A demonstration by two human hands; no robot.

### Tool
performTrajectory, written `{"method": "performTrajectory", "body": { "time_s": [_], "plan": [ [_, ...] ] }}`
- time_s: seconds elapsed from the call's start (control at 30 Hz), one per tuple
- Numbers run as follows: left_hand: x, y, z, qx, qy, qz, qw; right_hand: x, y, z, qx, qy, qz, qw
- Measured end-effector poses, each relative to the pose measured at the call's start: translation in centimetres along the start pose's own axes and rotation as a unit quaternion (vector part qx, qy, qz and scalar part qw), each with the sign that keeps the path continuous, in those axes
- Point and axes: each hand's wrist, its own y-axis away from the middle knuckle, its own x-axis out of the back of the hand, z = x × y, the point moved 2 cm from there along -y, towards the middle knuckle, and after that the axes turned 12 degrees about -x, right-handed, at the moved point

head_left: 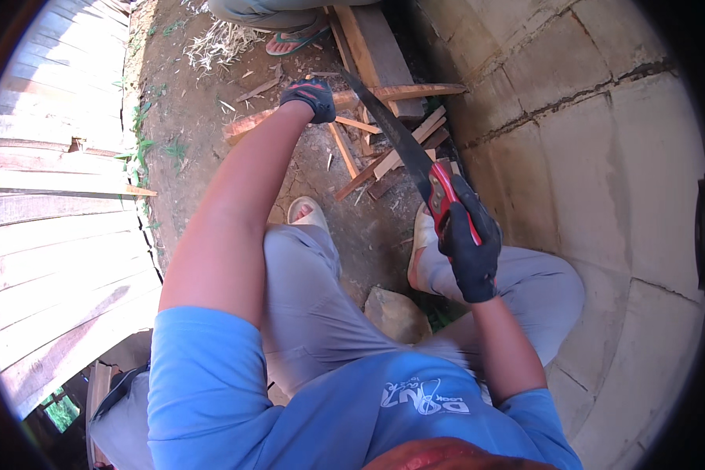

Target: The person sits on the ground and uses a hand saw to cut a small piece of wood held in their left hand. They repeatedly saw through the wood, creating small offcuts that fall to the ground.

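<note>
Upper centre: pin wood strip [407,92] in clenched left hand [310,97] | centre right: guide saw [399,135] squarely with right hand [471,244] curled round handle [440,197]

We see a red-hndl pruning saw [407,146], dark blade angled up-left, far end overlapping a long, tapered brown wood strip [417,91], approx. horiz. & lying across a thick beam [384,56].
</note>
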Motion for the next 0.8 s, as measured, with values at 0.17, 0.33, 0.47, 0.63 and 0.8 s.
{"method": "performTrajectory", "body": {
  "time_s": [0.17,0.33,0.47,0.63,0.8],
  "plan": [
    [0.2,0.1,-0.3,0.007,-0.003,0.005,1.000,-1.3,-1.3,-2.0,-0.033,-0.023,-0.010,0.999],
    [1.4,-0.1,0.9,-0.004,-0.004,-0.058,0.998,-8.8,-9.5,-0.6,0.054,-0.040,0.038,0.997],
    [0.1,-0.8,-0.4,-0.022,-0.004,0.000,1.000,-9.0,-8.7,-0.1,0.040,-0.070,0.028,0.996],
    [1.5,-0.8,-0.4,0.011,0.045,-0.099,0.994,-1.3,-0.6,-1.1,-0.052,0.007,-0.012,0.999],
    [1.3,-0.3,0.3,0.007,0.014,-0.064,0.998,1.9,2.2,-1.7,-0.051,-0.024,0.003,0.998]
  ]
}}
